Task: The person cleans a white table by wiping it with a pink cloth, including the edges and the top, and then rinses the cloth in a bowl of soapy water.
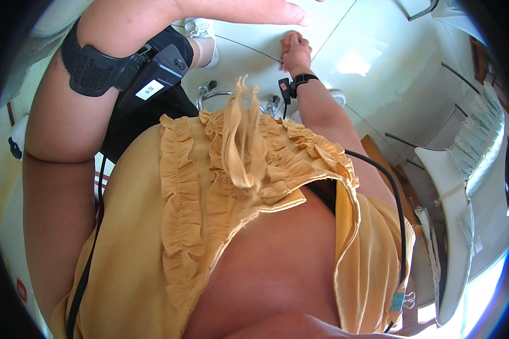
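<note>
My left hand (186, 10) is raised close to the camera at the top of the view. Its thumb stretches to the right, while most fingers are cut off by the upper edge. A black strap (94, 70) with a camera unit (163, 70) is around that wrist. Lower down and farther off, my right hand (297, 51) is at the floor, its fingers bunched on a pinkish cloth (284, 67) that is mostly covered. Around the right wrist sits a black band (304, 79) with a small cabled unit (284, 89).
Glossy tiles make up the floor (246, 42). A chrome base with casters (212, 94) stands below me, near a white shoe (201, 29). At the right is a chair (445, 169) with a lace-edged cover (477, 127) and metal legs. A black cable (386, 173) runs along my right arm.
</note>
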A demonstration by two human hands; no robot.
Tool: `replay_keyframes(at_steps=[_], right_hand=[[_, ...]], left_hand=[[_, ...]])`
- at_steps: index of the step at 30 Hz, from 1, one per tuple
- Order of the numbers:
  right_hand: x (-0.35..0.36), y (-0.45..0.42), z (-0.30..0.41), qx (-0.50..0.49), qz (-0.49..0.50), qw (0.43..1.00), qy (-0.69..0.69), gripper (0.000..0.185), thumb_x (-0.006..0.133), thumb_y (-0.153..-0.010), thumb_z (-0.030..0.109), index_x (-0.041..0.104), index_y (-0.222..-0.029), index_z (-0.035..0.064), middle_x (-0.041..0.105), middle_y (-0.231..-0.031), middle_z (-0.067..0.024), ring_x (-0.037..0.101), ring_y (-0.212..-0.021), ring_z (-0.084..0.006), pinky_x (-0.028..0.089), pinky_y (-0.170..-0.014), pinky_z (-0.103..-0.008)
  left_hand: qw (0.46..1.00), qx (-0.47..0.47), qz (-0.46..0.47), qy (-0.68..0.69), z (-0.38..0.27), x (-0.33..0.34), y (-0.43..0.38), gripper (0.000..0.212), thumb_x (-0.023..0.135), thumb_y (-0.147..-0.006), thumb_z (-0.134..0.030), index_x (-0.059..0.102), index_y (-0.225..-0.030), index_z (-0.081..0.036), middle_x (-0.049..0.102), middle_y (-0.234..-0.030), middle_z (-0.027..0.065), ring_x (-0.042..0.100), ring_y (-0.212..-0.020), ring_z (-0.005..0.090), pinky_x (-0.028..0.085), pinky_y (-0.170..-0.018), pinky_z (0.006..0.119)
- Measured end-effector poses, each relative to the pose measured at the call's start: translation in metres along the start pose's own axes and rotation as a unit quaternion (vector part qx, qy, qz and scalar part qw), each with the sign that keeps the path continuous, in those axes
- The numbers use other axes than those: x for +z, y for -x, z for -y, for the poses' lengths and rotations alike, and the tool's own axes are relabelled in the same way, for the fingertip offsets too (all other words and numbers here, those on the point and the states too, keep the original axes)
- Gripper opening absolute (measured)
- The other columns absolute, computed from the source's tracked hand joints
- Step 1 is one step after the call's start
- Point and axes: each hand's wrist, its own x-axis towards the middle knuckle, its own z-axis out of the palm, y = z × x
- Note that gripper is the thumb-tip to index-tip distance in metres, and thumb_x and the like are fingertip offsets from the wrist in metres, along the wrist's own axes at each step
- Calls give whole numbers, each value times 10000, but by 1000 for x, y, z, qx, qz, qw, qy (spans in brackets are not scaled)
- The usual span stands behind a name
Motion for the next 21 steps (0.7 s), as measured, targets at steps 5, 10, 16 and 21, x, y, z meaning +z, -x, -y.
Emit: replay_keyframes(at_steps=[5,10,16,21], right_hand=[[-29,23,-4,47,-56,958,-278,377,657,-814,23,617,-1184,83,543,-1250,-184,579,-1123,-328,549,-921,-426],[-2,108,-38,255,-167,868,-392,342,639,-810,-7,562,-1143,8,638,-1086,-173,704,-859,-261,612,-723,-358],[62,87,-37,299,-199,646,-674,250,431,-1051,352,524,-916,162,503,-719,-54,487,-526,-208,381,-403,-366],[39,59,-4,273,-189,818,-469,212,487,-1002,285,549,-988,82,583,-875,-105,593,-636,-263,523,-507,-434]], left_hand=[[1000,4,13,2,-16,-13,5,291,596,-909,-205,657,-1089,15,697,-990,238,684,-942,401,548,-857,475],[995,73,-36,-58,6,14,2,329,609,-906,-204,647,-1142,22,688,-1010,247,672,-968,417,540,-873,478],[995,78,-50,-49,-2,23,17,329,616,-910,-204,649,-1146,23,689,-1010,243,670,-962,420,539,-877,474],[993,94,-48,-53,9,33,16,315,605,-920,-204,655,-1138,18,690,-1014,240,674,-956,411,541,-873,467]])
